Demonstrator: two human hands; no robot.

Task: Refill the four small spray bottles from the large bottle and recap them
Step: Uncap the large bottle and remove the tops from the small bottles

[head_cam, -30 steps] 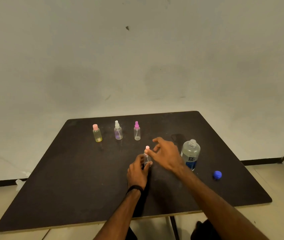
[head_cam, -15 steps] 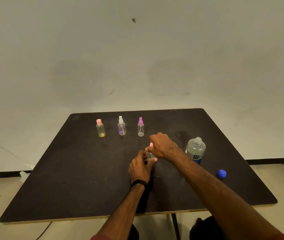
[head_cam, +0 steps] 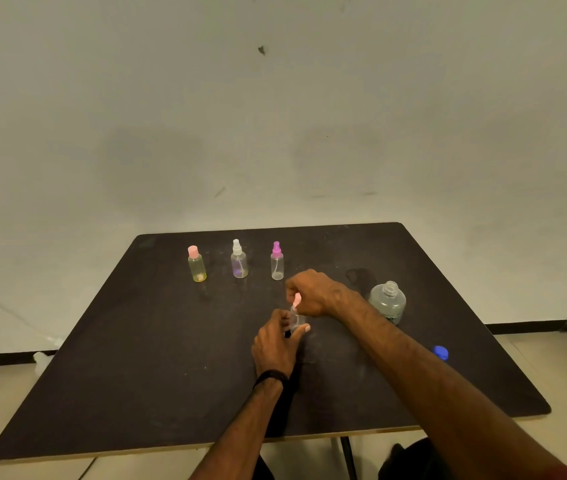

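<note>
A small clear spray bottle [head_cam: 297,318] stands mid-table, gripped around its body by my left hand [head_cam: 276,344]. My right hand [head_cam: 313,292] pinches its pale pink spray cap [head_cam: 297,300] from above. Three more small bottles stand in a row behind: a yellowish one with a pink cap [head_cam: 196,264], a clear one with a white sprayer [head_cam: 239,260], and a clear one with a magenta sprayer [head_cam: 277,262]. The large clear bottle [head_cam: 388,301] stands uncapped to the right of my hands. Its blue cap [head_cam: 441,352] lies near the table's right edge.
The dark square table [head_cam: 143,375] stands before a pale wall, with light floor around it. A small white object [head_cam: 40,357] lies on the floor beside the table's left edge.
My right hand has come down from an open pose and closed over the pink cap of the bottle in my left hand. The view has shifted slightly.
</note>
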